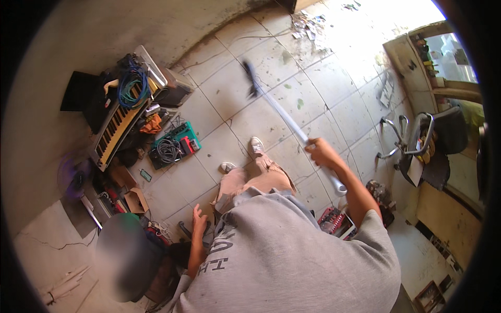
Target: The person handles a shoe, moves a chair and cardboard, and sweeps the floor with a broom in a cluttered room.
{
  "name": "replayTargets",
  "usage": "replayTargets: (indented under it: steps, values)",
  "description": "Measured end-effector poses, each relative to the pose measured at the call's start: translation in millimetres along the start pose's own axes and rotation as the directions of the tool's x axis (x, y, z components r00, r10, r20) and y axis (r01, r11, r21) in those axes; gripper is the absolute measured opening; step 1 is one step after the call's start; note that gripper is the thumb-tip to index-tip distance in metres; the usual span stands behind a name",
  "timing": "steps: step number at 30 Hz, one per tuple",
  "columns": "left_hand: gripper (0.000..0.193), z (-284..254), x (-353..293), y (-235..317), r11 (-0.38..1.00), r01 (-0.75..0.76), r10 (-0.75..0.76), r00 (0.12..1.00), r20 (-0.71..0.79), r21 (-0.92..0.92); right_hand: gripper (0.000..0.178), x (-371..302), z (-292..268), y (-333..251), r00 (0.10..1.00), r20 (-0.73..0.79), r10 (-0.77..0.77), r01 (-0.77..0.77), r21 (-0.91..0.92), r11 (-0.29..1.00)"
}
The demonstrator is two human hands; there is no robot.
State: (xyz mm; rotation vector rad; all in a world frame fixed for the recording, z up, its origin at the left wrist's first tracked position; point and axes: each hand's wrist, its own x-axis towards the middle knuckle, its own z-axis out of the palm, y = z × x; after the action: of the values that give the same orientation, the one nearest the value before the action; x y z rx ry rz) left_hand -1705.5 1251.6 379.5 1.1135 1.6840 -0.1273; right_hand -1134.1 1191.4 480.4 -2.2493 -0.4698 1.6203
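Note:
My right hand is wrapped round the white tube handle of a broom, held out in front of me to the right. Its dark bristled head is at the far end, smeared by motion, over or on the tiles; contact cannot be made out. The handle's hollow near end sticks out behind my grip, beside my forearm. My left hand is by my left hip with its fingers apart, and nothing shows in it. A black curved part lies close beside it, partly hidden by my wrist.
Left: a keyboard with coiled blue cables, a green case, a phone-like object and an open cardboard box. A blurred figure is lower left. Scraps litter the far tiles. Right: an office chair.

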Motion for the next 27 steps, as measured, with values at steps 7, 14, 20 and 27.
replayTargets:
  steps: [7,14,20,27]
  values:
    - [0.072,-17,-17,18,0.994,-0.11,0.104,0.982,-0.156,-0.028,0.027,184,154,-34,0.769,0.415,-0.485,0.607,-0.238,0.758]
    - [0.072,-16,-53,-73,0.973,0.075,-0.12,0.973,-0.198,-0.22,0.018,278,5,-26,0.864,0.306,-0.399,0.499,-0.426,0.754]
    - [0.071,21,-75,-104,0.987,0.162,-0.162,0.986,-0.028,-0.023,0.019,263,-18,-44,0.958,-0.244,-0.149,0.116,-0.147,0.982]
    - [0.071,51,-52,-115,0.998,-0.006,-0.002,0.993,-0.121,-0.068,0.022,145,79,-62,0.959,0.041,-0.281,0.284,-0.15,0.947]
